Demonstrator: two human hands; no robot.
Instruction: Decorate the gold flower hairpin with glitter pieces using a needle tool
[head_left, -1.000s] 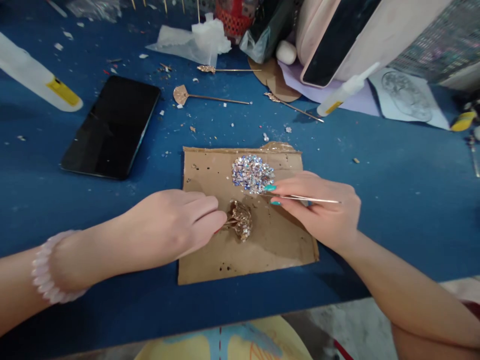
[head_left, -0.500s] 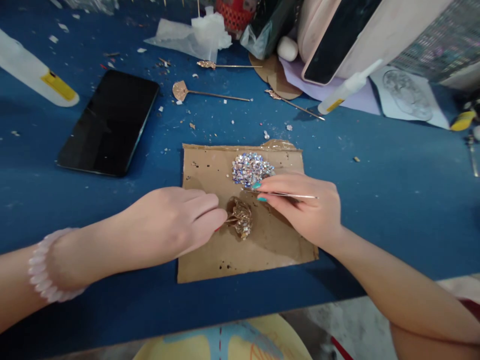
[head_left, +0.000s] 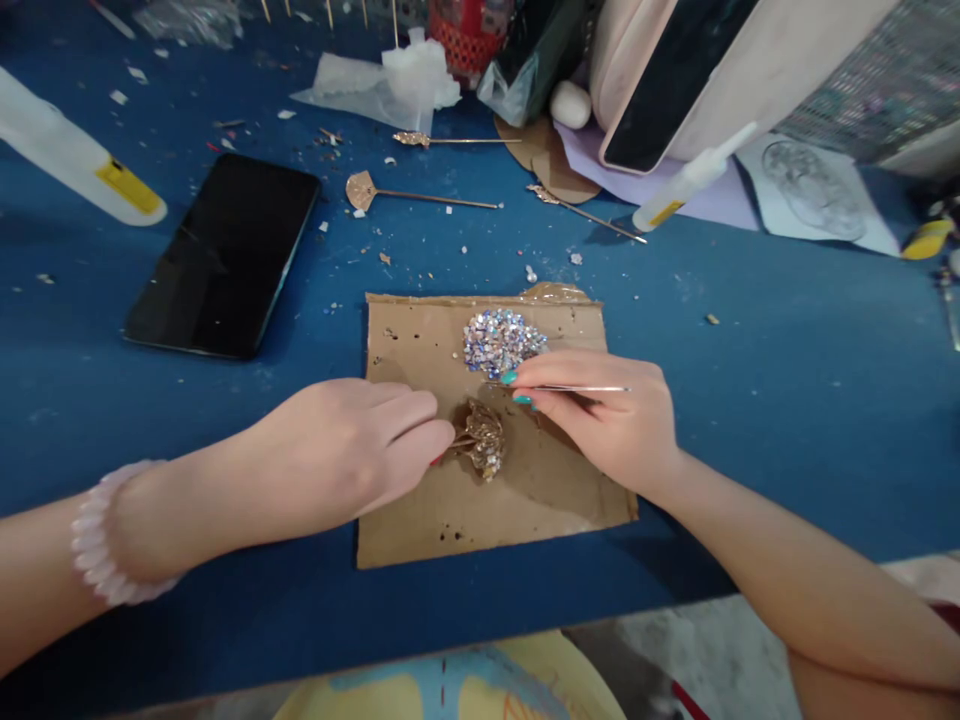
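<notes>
Flower ornament (head_left: 484,440), gold and partly stone-studded, lies tilted over cardboard (head_left: 427,522), its stem pinched by the left hand (head_left: 360,445), while the right hand (head_left: 630,412) holds tweezers (head_left: 585,388) beside a pile of glittering stones (head_left: 499,340). It looks light and stiff, its thin petals probably fragile, the stem likely the safest hold. The left hand hides the stem's end, and the tweezers' tips are too tiny to make out.

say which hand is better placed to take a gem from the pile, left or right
Right, I'd judge: the right hand holds a thin metal tool beside the gem pile. The left hand, farther from the pile, is occupied gripping the gold flower-shaped piece by its stem.
</notes>
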